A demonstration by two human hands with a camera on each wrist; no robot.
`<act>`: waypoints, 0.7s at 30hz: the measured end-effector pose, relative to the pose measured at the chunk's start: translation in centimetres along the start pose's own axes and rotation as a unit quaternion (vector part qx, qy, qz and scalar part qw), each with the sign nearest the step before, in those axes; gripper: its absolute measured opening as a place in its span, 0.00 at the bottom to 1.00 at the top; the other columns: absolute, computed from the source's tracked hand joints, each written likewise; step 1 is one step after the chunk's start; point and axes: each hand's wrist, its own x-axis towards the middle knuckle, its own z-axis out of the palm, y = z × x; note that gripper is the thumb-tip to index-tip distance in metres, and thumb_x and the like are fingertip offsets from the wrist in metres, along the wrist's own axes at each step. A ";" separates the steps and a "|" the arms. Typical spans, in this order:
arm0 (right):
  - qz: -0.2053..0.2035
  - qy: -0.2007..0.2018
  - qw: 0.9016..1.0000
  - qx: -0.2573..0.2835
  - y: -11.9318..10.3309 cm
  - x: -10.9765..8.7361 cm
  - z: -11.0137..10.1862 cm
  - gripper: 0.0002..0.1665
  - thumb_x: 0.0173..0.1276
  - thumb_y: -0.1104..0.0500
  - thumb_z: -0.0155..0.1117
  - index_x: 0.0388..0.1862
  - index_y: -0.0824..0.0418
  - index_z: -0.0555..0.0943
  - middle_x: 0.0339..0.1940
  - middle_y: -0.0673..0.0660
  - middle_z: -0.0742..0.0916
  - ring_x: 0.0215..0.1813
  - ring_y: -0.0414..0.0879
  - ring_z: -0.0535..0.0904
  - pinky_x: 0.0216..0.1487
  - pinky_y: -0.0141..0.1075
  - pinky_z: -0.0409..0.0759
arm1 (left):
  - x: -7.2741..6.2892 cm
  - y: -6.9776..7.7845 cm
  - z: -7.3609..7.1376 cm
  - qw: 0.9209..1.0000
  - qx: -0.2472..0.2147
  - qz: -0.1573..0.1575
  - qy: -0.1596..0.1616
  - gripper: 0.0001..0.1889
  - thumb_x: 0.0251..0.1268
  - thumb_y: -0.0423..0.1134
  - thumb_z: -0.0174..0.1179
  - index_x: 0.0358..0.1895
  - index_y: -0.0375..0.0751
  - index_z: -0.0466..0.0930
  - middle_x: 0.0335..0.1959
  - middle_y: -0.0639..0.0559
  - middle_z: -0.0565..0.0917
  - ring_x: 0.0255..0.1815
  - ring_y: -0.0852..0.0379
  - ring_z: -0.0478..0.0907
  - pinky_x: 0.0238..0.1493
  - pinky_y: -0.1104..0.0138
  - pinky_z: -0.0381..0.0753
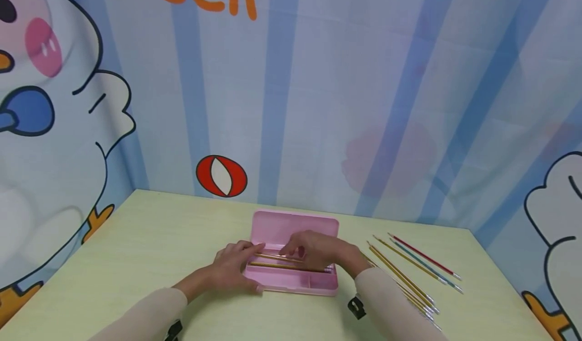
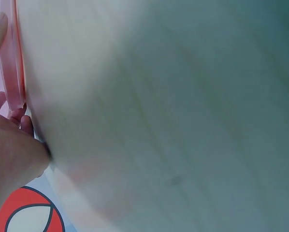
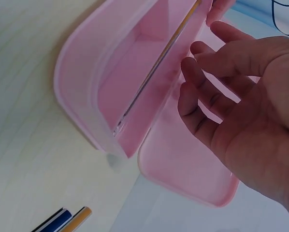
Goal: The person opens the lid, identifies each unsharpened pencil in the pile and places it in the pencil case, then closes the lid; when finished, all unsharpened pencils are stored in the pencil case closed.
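A pink pencil case [image 1: 295, 282] lies on the table with its lid [image 1: 295, 226] raised toward the back. Gold pencils [image 1: 277, 266] lie lengthwise inside it; one pencil [image 3: 159, 63] shows in the right wrist view. My left hand [image 1: 234, 268] grips the case's left end, thumb at the front edge and fingers toward the hinge. In the left wrist view, that hand [image 2: 11, 150] appears only at the left side. My right hand [image 1: 313, 250] hovers over the case's back half, a finger pointing down near a pencil. Its fingers [image 3: 197, 111] are loosely bent, with nothing seen between them.
Right of the case, several gold pencils [image 1: 400, 273] lie slanted on the pale table [image 1: 182, 225], partly under my right forearm. A red pencil [image 1: 427, 256] and a blue pencil [image 1: 423, 262] lie beyond them. A printed cloth backdrop [image 1: 309, 103] stands behind the table.
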 end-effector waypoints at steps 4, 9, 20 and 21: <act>-0.006 0.003 1.000 0.024 0.6 -0.7 -0.2 0.24 0.67 0.69 0.63 0.61 0.58 0.82 0.49 0.56 0.88 0.48 0.47 0.84 0.50 0.31 0.81 | 0.0 0.1 0.0 1.000 -0.001 0.001 0.001 0.50 0.47 0.56 0.77 0.76 0.49 0.63 0.67 0.45 0.69 0.67 0.42 0.61 0.68 0.39 0.55; -0.018 0.003 0.998 0.053 1.7 -1.7 -0.4 0.27 0.66 0.69 0.64 0.65 0.60 0.79 0.53 0.58 0.87 0.52 0.49 0.85 0.53 0.32 0.81 | 0.0 0.2 0.0 1.000 -0.005 0.001 -0.001 0.50 0.47 0.56 0.77 0.76 0.49 0.63 0.67 0.45 0.69 0.66 0.42 0.61 0.68 0.39 0.55; -0.012 0.040 0.993 0.110 4.1 -4.8 -1.0 0.26 0.68 0.70 0.62 0.66 0.63 0.77 0.50 0.60 0.86 0.51 0.53 0.84 0.50 0.34 0.82 | -0.1 0.1 0.1 1.000 -0.003 -0.004 0.003 0.51 0.47 0.56 0.77 0.76 0.50 0.63 0.68 0.45 0.68 0.67 0.42 0.61 0.68 0.39 0.55; -0.007 0.044 0.993 0.112 4.4 -5.1 -1.0 0.26 0.68 0.70 0.63 0.65 0.63 0.77 0.50 0.60 0.86 0.50 0.52 0.84 0.49 0.34 0.82 | -0.1 0.0 0.1 1.000 -0.004 -0.005 0.002 0.51 0.47 0.56 0.77 0.76 0.50 0.63 0.69 0.45 0.68 0.67 0.42 0.61 0.69 0.39 0.54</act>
